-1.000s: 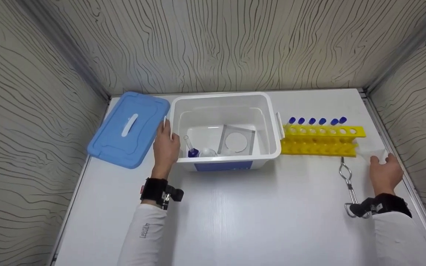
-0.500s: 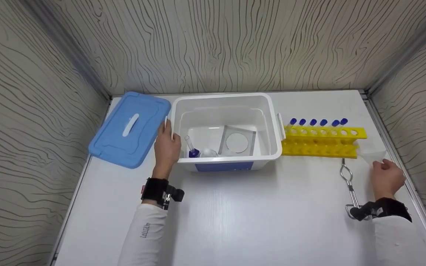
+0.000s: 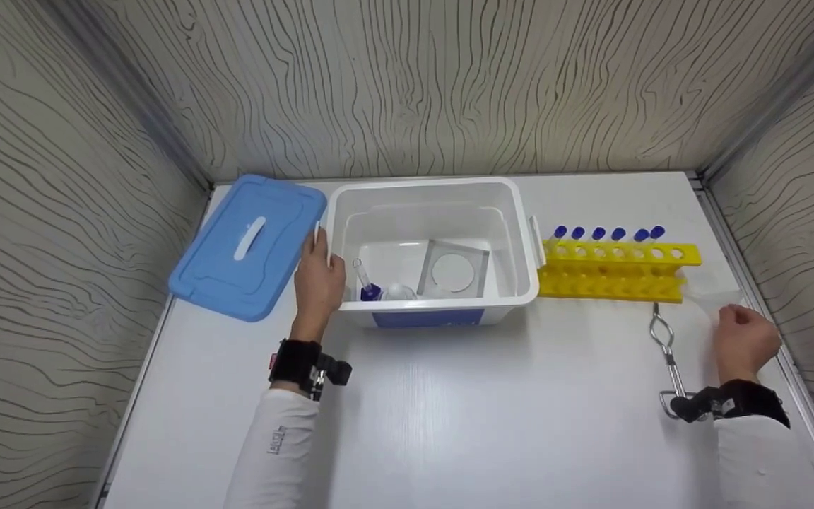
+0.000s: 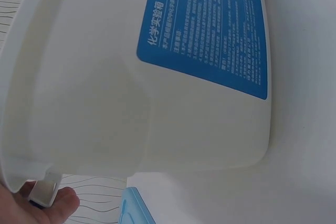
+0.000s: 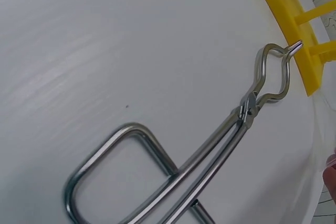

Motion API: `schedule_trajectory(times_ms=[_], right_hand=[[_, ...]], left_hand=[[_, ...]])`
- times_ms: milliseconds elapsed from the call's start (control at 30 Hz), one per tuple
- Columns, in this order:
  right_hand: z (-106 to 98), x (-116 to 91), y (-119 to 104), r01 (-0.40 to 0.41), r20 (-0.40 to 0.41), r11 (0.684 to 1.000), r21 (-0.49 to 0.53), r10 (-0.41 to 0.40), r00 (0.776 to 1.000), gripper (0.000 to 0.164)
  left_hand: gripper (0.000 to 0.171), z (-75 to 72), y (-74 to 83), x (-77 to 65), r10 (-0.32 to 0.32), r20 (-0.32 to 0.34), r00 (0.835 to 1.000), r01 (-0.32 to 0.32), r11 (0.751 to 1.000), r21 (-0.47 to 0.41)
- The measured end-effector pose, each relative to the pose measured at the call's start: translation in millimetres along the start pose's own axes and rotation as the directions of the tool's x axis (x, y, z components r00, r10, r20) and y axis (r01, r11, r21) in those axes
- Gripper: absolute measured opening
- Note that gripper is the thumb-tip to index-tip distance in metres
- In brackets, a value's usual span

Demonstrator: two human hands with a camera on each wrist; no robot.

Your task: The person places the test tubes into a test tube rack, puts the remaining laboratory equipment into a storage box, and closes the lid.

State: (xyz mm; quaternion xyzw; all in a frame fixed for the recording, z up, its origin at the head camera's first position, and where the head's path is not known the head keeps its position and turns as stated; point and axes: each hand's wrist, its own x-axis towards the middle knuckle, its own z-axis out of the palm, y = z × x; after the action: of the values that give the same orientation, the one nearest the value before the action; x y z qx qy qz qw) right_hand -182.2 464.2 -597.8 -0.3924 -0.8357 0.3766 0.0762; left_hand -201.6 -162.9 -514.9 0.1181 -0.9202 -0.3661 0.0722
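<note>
My left hand (image 3: 319, 283) grips the white side handle (image 4: 46, 191) of a white plastic box (image 3: 428, 185), fingers curled round it in the left wrist view. The box stands without its lid. On the right, my right hand (image 3: 745, 343) pinches the edge of a clear, thin-walled, funnel-shaped piece (image 3: 712, 298) beside the yellow test tube rack (image 3: 612, 286). Only a fingertip of that hand shows in the right wrist view. Metal crucible tongs (image 5: 249, 108) lie on the table to its left, tips at the rack's foot.
A blue lid (image 3: 216, 261) lies left of the box. Inside the box are a blue-based glass cylinder (image 3: 364, 279), a round clear vessel (image 3: 398, 291) and a grey-framed square with a white disc (image 3: 453, 272). Several blue-capped tubes (image 3: 598, 233) stand at the rack. Patterned walls enclose the table.
My right hand's thumb and fingers have closed from a spread pose to a pinch on the clear piece, and the hand has shifted slightly right and nearer. The left hand keeps its grip.
</note>
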Motion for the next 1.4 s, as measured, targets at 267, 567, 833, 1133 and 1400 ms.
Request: schedule_trajectory(times_ms=[267, 567, 833, 1133, 1400], right_hand=[[-13.7, 1.0, -19.7, -0.065, -0.057, 0.977, 0.203, 0.078, 0.995, 0.046], [-28.8, -3.4, -54.7, 0.069, -0.229, 0.915, 0.398, 0.026, 0.973, 0.036], [-31.9, -19.7, -98.1, 0.245, -0.373, 0.873, 0.421, -0.079, 0.924, 0.028], [-32.4, -60.4, -157.8, 0.506, -0.455, 0.774, 0.38, -0.32, 0.831, 0.025], [-22.0, -100.0, -207.5, 0.642, -0.423, 0.68, 0.355, -0.496, 0.759, 0.022]], left_hand=[[0.058, -0.6, 0.5, -0.4, -0.006, 0.004, 1.0, 0.006, 1.0, -0.003], [0.058, 0.3, 0.1, 0.4, 0.028, -0.024, 0.999, -0.028, 1.0, 0.003], [0.058, -0.8, 0.9, 0.7, 0.03, -0.025, 0.999, -0.03, 0.999, 0.015], [0.058, -0.1, -0.6, 0.9, 0.043, -0.026, 0.999, -0.043, 0.999, 0.014], [0.058, -0.2, 0.5, 0.0, 0.027, -0.015, 1.0, -0.027, 1.0, 0.009]])
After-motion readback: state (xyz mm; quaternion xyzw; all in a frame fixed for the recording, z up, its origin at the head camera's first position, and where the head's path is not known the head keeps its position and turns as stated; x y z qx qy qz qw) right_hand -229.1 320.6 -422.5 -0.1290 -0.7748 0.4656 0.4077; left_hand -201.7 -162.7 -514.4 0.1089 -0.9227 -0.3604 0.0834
